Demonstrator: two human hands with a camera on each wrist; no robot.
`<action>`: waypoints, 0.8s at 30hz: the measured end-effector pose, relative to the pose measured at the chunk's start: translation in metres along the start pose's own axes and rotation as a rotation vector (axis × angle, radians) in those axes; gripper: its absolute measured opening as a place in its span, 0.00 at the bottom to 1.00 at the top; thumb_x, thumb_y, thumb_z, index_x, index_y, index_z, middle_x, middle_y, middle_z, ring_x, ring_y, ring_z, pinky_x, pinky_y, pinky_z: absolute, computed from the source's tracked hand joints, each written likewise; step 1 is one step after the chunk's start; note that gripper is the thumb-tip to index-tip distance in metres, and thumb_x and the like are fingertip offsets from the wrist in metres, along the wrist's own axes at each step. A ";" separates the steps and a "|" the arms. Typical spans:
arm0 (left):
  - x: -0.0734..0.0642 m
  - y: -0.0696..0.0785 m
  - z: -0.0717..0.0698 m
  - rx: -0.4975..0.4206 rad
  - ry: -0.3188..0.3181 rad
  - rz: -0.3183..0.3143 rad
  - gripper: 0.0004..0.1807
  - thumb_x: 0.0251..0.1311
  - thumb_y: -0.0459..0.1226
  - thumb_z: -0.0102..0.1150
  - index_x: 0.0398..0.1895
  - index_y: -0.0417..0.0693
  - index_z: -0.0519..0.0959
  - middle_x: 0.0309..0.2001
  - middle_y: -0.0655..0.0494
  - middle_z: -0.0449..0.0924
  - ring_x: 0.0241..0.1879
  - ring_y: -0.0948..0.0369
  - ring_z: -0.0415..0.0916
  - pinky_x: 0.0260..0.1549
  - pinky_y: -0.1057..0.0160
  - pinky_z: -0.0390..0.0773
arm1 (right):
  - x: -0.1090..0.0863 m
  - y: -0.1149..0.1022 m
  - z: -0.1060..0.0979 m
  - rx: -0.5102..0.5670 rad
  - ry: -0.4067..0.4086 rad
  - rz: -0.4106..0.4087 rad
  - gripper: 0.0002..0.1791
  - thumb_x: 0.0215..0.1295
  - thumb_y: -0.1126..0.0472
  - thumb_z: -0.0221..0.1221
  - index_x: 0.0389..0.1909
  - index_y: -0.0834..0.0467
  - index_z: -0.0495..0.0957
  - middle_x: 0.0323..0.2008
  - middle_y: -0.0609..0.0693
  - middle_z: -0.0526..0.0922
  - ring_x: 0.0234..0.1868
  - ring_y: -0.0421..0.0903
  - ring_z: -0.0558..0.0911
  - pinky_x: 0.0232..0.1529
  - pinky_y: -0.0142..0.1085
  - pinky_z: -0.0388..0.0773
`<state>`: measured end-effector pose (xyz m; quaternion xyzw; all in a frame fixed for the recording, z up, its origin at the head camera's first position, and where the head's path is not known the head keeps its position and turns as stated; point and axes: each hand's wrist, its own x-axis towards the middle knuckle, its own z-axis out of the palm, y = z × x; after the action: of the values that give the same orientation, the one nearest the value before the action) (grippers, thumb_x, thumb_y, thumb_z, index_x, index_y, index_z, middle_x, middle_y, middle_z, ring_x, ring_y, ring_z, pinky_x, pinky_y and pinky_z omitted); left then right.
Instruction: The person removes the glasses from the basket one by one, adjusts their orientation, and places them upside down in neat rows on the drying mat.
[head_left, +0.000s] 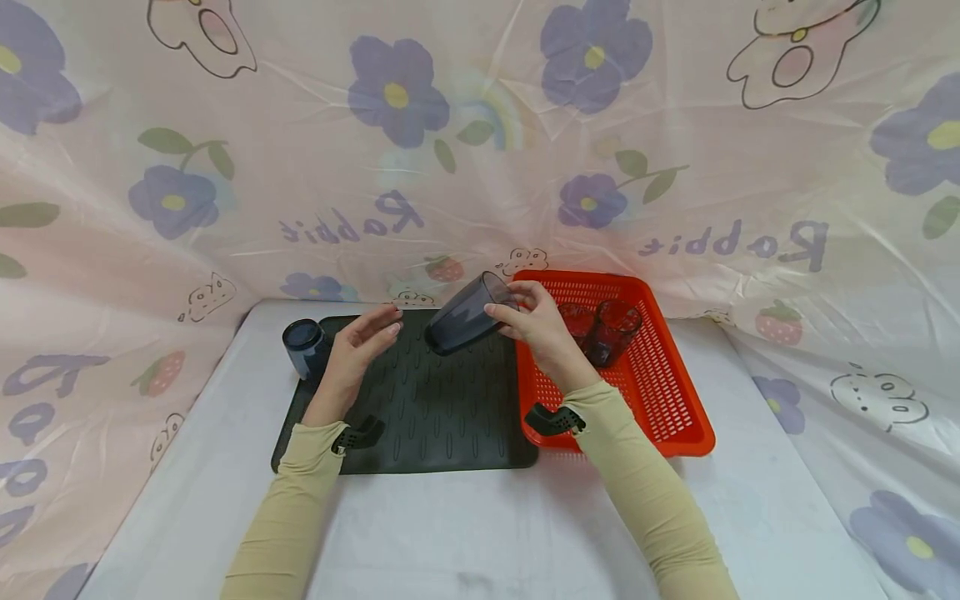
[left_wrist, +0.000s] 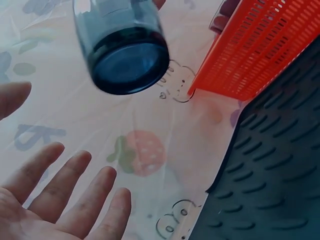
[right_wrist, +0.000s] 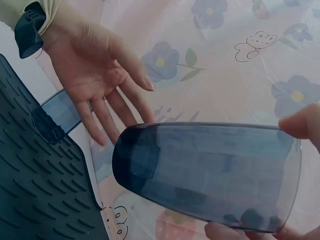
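Observation:
My right hand (head_left: 536, 321) grips a tall blue-grey see-through cup (head_left: 465, 317) near its rim, thumb on one side and fingers on the other. The cup is tilted in the air over the dark ribbed mat (head_left: 420, 417), its thick base pointing down and left. Beside that base my left hand (head_left: 356, 354) is held up with fingers extended, and it holds nothing. In the right wrist view the left fingertips (right_wrist: 142, 107) are close to the cup's base; contact is unclear. Another blue-grey cup (head_left: 306, 348) stands upside down at the mat's back left corner.
An orange-red perforated basket (head_left: 675, 400) stands right of the mat, with a see-through glass (head_left: 611, 333) and at least one more partly hidden inside. A white cloth (head_left: 450, 533) covers the table. Behind hangs a printed curtain (head_left: 480, 183) with flowers and rabbits.

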<state>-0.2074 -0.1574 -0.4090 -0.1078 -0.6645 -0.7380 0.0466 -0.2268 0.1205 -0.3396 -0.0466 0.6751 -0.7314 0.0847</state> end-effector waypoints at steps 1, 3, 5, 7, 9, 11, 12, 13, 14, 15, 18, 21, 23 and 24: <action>0.000 -0.001 0.002 -0.012 -0.010 -0.008 0.27 0.65 0.37 0.59 0.65 0.39 0.68 0.62 0.40 0.69 0.58 0.52 0.71 0.54 0.63 0.74 | 0.000 0.000 0.000 0.008 0.000 0.004 0.33 0.61 0.64 0.64 0.63 0.60 0.59 0.55 0.59 0.65 0.46 0.51 0.75 0.55 0.46 0.75; 0.001 -0.003 0.005 -0.034 -0.030 -0.025 0.28 0.66 0.37 0.58 0.66 0.37 0.66 0.62 0.39 0.69 0.60 0.50 0.69 0.55 0.63 0.73 | -0.001 0.000 0.001 0.023 -0.003 0.010 0.33 0.61 0.64 0.64 0.63 0.60 0.59 0.56 0.59 0.65 0.47 0.51 0.75 0.55 0.46 0.75; 0.001 -0.005 0.008 -0.054 -0.048 -0.041 0.28 0.66 0.37 0.58 0.67 0.37 0.65 0.63 0.39 0.68 0.60 0.51 0.69 0.57 0.61 0.72 | -0.001 0.000 0.002 0.039 -0.006 0.011 0.32 0.61 0.64 0.64 0.63 0.60 0.59 0.55 0.59 0.65 0.48 0.51 0.75 0.55 0.46 0.75; 0.002 -0.008 0.012 -0.071 -0.059 -0.055 0.28 0.66 0.37 0.58 0.67 0.37 0.66 0.63 0.40 0.68 0.60 0.53 0.70 0.58 0.60 0.71 | -0.002 0.001 0.002 0.052 -0.011 0.008 0.32 0.61 0.64 0.63 0.64 0.60 0.59 0.55 0.59 0.65 0.48 0.50 0.75 0.55 0.46 0.75; 0.002 -0.010 0.017 -0.085 -0.069 -0.068 0.28 0.66 0.37 0.58 0.67 0.38 0.66 0.63 0.41 0.68 0.60 0.55 0.70 0.59 0.58 0.70 | -0.003 0.001 0.002 0.062 -0.015 0.002 0.32 0.62 0.64 0.63 0.64 0.61 0.59 0.54 0.59 0.65 0.48 0.50 0.75 0.55 0.46 0.75; 0.002 -0.012 0.021 -0.091 -0.073 -0.084 0.29 0.65 0.38 0.59 0.67 0.39 0.66 0.64 0.42 0.68 0.60 0.56 0.69 0.59 0.57 0.70 | -0.003 0.002 0.002 0.068 -0.018 -0.002 0.32 0.62 0.64 0.63 0.64 0.61 0.59 0.54 0.58 0.65 0.48 0.50 0.74 0.55 0.46 0.75; 0.003 -0.013 0.023 -0.090 -0.075 -0.091 0.29 0.65 0.38 0.60 0.67 0.39 0.66 0.64 0.43 0.67 0.60 0.56 0.69 0.59 0.57 0.70 | -0.004 0.002 0.003 0.070 -0.021 -0.004 0.32 0.62 0.65 0.62 0.64 0.61 0.59 0.54 0.59 0.66 0.48 0.50 0.74 0.55 0.46 0.75; 0.003 -0.013 0.024 -0.090 -0.076 -0.100 0.30 0.64 0.39 0.60 0.67 0.39 0.66 0.64 0.44 0.67 0.60 0.56 0.69 0.59 0.57 0.71 | -0.004 0.003 0.003 0.070 -0.023 -0.006 0.32 0.62 0.65 0.62 0.64 0.62 0.59 0.54 0.59 0.66 0.48 0.50 0.74 0.55 0.46 0.75; 0.003 -0.014 0.026 -0.088 -0.076 -0.111 0.30 0.64 0.40 0.61 0.67 0.40 0.66 0.64 0.45 0.67 0.60 0.56 0.68 0.58 0.58 0.71 | -0.004 0.003 0.003 0.072 -0.024 -0.008 0.32 0.62 0.65 0.62 0.64 0.62 0.59 0.54 0.59 0.66 0.48 0.50 0.74 0.55 0.46 0.75; 0.002 -0.014 0.028 -0.089 -0.075 -0.122 0.30 0.63 0.40 0.62 0.67 0.41 0.67 0.64 0.47 0.67 0.60 0.56 0.68 0.58 0.58 0.71 | -0.004 0.003 0.003 0.070 -0.026 -0.009 0.32 0.62 0.64 0.62 0.64 0.62 0.59 0.54 0.58 0.66 0.48 0.50 0.74 0.55 0.46 0.75; 0.002 -0.017 0.031 -0.096 -0.088 -0.143 0.30 0.62 0.40 0.62 0.67 0.44 0.67 0.63 0.48 0.68 0.59 0.56 0.68 0.56 0.60 0.72 | -0.004 0.004 0.003 0.071 -0.028 -0.012 0.31 0.62 0.64 0.62 0.63 0.61 0.59 0.54 0.58 0.66 0.48 0.50 0.74 0.54 0.45 0.76; 0.002 -0.019 0.035 -0.112 -0.113 -0.153 0.30 0.62 0.38 0.62 0.67 0.46 0.66 0.61 0.47 0.70 0.56 0.56 0.70 0.55 0.60 0.72 | -0.005 0.005 0.003 0.077 -0.026 -0.011 0.31 0.62 0.65 0.62 0.63 0.61 0.59 0.53 0.57 0.67 0.47 0.49 0.74 0.53 0.43 0.77; 0.003 -0.020 0.038 -0.115 -0.121 -0.159 0.31 0.61 0.37 0.63 0.67 0.46 0.66 0.60 0.45 0.71 0.54 0.55 0.72 0.53 0.60 0.73 | -0.005 0.006 0.003 0.083 -0.025 -0.013 0.31 0.62 0.65 0.62 0.63 0.62 0.59 0.52 0.57 0.68 0.46 0.49 0.75 0.52 0.42 0.78; 0.003 -0.020 0.040 -0.116 -0.123 -0.163 0.31 0.61 0.37 0.64 0.67 0.47 0.66 0.59 0.46 0.72 0.53 0.55 0.73 0.53 0.60 0.73 | -0.005 0.006 0.003 0.087 -0.025 -0.012 0.31 0.62 0.65 0.62 0.63 0.62 0.59 0.52 0.57 0.68 0.46 0.49 0.75 0.52 0.42 0.78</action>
<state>-0.2103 -0.1154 -0.4238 -0.1010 -0.6290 -0.7684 -0.0604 -0.2207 0.1176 -0.3448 -0.0560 0.6412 -0.7599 0.0905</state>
